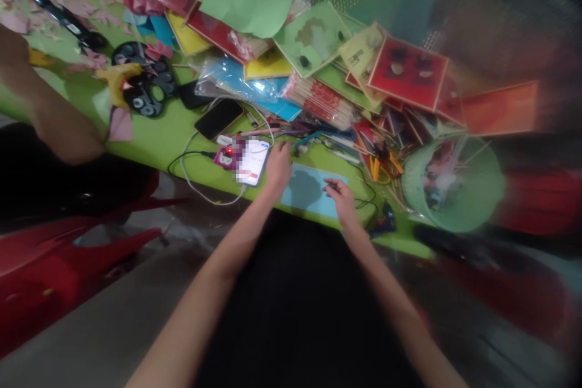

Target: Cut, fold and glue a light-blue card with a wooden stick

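My left hand (279, 168) is at the left end of a light blue sheet (313, 193), beside a lit white phone (253, 162). Its fingers are bent together, and whatever may be between them is too small to make out. Over the sheet's right part is my right hand (341, 197), its fingers loosely curved and a little apart, with nothing visible in them. The sheet lies flat at the table's near edge, with a dark shadow across it.
A pink power socket (226, 156) with cables and a dark phone (220, 119) lie left. Behind are bundled sticks (321, 100) and coloured boards (408, 73). At right stand orange-handled scissors (384, 167), a glue gun (384, 221) and a green bucket (454, 185). Another person's arm (59, 109) is far left.
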Demonstrator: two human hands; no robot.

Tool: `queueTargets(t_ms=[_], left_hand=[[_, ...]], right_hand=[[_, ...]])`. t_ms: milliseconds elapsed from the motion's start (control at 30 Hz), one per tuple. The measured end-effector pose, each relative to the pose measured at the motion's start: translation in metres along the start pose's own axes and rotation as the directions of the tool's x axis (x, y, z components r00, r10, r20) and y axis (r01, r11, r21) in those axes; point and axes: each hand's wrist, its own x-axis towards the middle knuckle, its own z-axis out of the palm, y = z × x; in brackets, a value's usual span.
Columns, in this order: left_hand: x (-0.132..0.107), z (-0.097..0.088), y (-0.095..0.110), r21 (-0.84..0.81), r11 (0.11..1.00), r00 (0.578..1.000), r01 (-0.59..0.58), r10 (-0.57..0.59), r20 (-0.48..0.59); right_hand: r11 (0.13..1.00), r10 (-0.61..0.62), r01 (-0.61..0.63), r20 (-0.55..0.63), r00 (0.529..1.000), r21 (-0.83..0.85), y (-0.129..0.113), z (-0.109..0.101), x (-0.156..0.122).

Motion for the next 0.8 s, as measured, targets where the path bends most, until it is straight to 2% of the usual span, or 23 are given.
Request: queueTargets(t_ms=[167, 267, 367, 533, 700, 800], left_hand=[[0.037, 0.001, 0.015, 0.172, 0.972, 0.986, -0.159, 0.148, 0.076], [0.063, 0.003, 0.024, 0.277, 0.948, 0.984, -0.155, 0.124, 0.127], [0.079, 0.005, 0.025, 0.333, 0.929, 0.984, -0.161, 0.123, 0.132], [0.089, 0.011, 0.022, 0.36, 0.916, 0.98, -0.177, 0.131, 0.147], [0.094, 0.017, 0.025, 0.339, 0.892, 0.948, -0.298, 0.235, 0.216], [0.097, 0.017, 0.027, 0.329, 0.884, 0.936, -0.332, 0.266, 0.231]], right_hand=[[1.0, 0.01, -0.009, -0.011, 1.0, 0.01, 0.003, -0.001, 0.0], [1.0, 0.008, -0.008, -0.02, 1.0, 0.025, 0.003, -0.003, -0.003], [0.999, 0.013, -0.012, -0.033, 0.999, 0.031, 0.005, -0.007, -0.007], [0.999, 0.038, -0.036, -0.069, 0.997, 0.032, 0.016, -0.013, -0.012], [0.996, 0.052, -0.047, -0.07, 0.996, 0.075, 0.02, -0.013, -0.016], [0.995, 0.051, -0.046, -0.06, 0.997, 0.086, 0.018, -0.012, -0.016]])
